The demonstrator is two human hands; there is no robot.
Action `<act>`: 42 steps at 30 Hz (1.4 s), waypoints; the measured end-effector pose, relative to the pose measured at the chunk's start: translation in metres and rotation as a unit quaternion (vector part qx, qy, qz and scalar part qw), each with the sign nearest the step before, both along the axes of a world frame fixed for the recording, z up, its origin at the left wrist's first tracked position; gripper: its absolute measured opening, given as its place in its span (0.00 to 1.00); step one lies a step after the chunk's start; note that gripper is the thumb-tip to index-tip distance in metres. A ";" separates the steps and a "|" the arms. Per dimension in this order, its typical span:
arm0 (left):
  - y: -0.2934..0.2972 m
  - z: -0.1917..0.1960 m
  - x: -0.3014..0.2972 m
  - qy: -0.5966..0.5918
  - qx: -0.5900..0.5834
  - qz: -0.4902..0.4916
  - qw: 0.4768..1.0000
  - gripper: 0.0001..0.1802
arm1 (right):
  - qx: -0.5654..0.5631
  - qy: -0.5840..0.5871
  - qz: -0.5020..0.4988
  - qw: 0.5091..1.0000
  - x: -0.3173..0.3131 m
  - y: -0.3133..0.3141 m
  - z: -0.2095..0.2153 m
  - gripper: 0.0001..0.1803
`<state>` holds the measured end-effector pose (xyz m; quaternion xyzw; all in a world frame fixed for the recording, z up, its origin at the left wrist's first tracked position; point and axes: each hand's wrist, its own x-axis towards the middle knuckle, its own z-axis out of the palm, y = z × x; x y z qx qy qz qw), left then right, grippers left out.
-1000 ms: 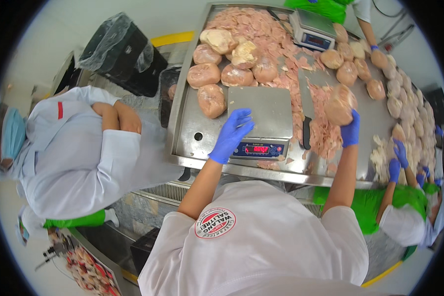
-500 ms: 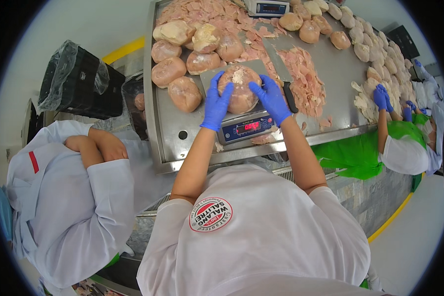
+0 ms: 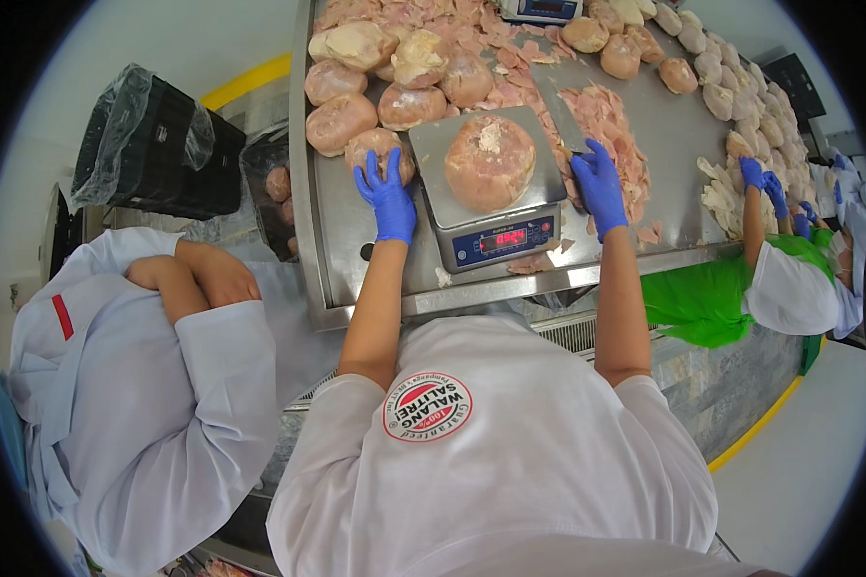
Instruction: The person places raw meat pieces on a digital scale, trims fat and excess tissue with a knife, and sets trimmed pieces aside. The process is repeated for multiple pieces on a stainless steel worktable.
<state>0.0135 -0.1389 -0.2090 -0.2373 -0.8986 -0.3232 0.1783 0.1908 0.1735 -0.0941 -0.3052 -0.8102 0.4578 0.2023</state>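
Note:
A round pink piece of meat with a pale patch on top sits on the steel plate of a digital scale, whose red display is lit. Neither hand touches it. To the left of the scale, my left hand, in a blue glove, has its fingers spread over the near side of another rounded meat piece. On the right side of the scale, my gloved right hand is closed around a knife's handle. The glove mostly hides the handle; the knife blade points away from me.
More meat pieces lie at the table's left. Thin slices are heaped beyond the knife. Another scale stands at the far edge. Black crates and a person with folded arms are at left; co-workers' gloved hands work at right.
Both hands have let go of the round meat on the scale. My left hand has moved left onto another piece, my right hand to the knife. The scale's reading has changed.

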 end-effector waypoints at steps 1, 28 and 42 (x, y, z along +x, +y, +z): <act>0.001 0.002 -0.001 0.003 0.007 0.008 1.000 0.45 | 0.075 -0.048 -0.035 0.995 0.005 0.014 -0.013 0.35; -0.021 0.137 -0.004 -0.176 0.269 -0.131 0.938 0.26 | -0.013 -0.076 -0.179 0.981 0.024 0.013 -0.043 0.54; 0.054 0.125 0.002 -0.462 0.293 -0.280 0.789 0.45 | -0.114 0.046 -0.004 0.992 0.035 -0.060 0.083 0.39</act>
